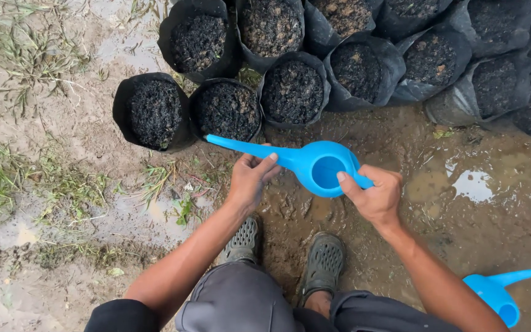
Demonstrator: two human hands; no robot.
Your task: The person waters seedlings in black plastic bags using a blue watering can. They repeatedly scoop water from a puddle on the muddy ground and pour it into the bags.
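Both hands grip the blue can (324, 169): left hand (250, 178) under the spout, right hand (373, 197) on the handle. Spout reaches the second front bag (227, 110); no water visible, other bags remain.

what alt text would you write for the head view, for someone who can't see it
Seen from above, a person holds a blue watering can in both hands, left hand under the spout, right hand on the handle, spout tip over a soil-filled black grow bag. More bags stand in rows on muddy ground; a second blue can lies at lower right.
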